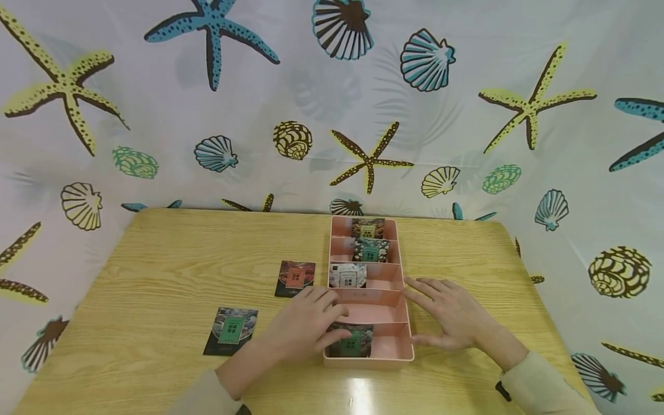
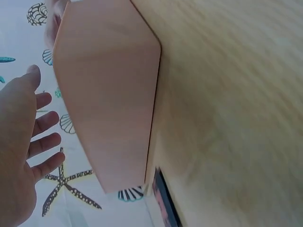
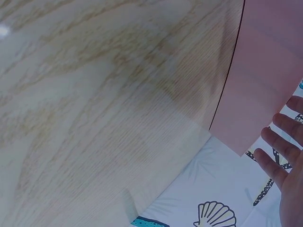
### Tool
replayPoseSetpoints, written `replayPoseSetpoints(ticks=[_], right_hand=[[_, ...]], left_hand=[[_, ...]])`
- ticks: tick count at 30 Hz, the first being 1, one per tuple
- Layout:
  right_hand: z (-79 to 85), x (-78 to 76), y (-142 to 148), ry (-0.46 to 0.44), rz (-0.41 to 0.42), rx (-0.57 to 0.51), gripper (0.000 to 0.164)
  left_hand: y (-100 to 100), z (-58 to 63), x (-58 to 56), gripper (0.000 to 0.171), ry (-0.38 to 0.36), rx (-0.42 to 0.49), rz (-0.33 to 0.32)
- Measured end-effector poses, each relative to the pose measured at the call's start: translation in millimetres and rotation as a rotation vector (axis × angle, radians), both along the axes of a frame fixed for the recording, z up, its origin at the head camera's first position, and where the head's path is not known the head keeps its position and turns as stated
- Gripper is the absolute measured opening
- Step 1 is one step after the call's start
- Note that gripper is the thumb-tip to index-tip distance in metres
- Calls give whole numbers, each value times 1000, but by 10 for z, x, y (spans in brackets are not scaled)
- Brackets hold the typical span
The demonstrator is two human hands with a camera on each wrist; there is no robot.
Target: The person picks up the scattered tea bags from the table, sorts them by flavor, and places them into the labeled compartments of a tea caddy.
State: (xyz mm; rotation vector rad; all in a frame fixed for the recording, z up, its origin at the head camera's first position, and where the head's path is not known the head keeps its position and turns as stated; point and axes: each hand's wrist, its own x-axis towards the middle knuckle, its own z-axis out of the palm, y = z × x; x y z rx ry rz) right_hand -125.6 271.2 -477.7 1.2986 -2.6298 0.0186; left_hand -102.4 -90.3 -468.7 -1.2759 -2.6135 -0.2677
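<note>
A long pink divided box (image 1: 369, 364) stands on the wooden table. My left hand (image 1: 303, 324) is at its near left side, loosely bent fingers over the rim and nothing in its grasp. The right hand (image 1: 451, 314), fingers spread, is beside the right wall, fingertips at the rim; I cannot tell if they touch. Four of the compartments hold flat tea packets: a brown one (image 1: 368, 228) farthest back, a green-labelled one (image 1: 370, 251), a white one (image 1: 348, 276) and a dark green one (image 1: 350, 346) nearest me. The second-nearest compartment shows its bare pink floor.
Left of the box, a red-labelled tea packet (image 1: 295, 278) lies on the table (image 1: 171, 271). Nearer and farther left lies a dark packet with a green label (image 1: 230, 330). A cloth printed with starfish and shells (image 1: 249, 109) hangs behind the table and at both sides.
</note>
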Motion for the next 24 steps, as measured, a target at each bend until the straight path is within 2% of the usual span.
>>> replayPoseSetpoints(ticks=[6, 12, 15, 24], right_hand=[[-5, -5, 6, 3, 3, -8, 88], [-4, -9, 6, 4, 4, -7, 87], [-8, -10, 8, 8, 5, -8, 87], [-11, -3, 8, 10, 7, -4, 88]], left_hand=[[-214, 45, -78, 37, 14, -73, 24], [-485, 47, -97, 41, -53, -115, 49], [-631, 25, -93, 41, -80, -122, 70], [-1023, -104, -64, 46, -40, -114, 88]])
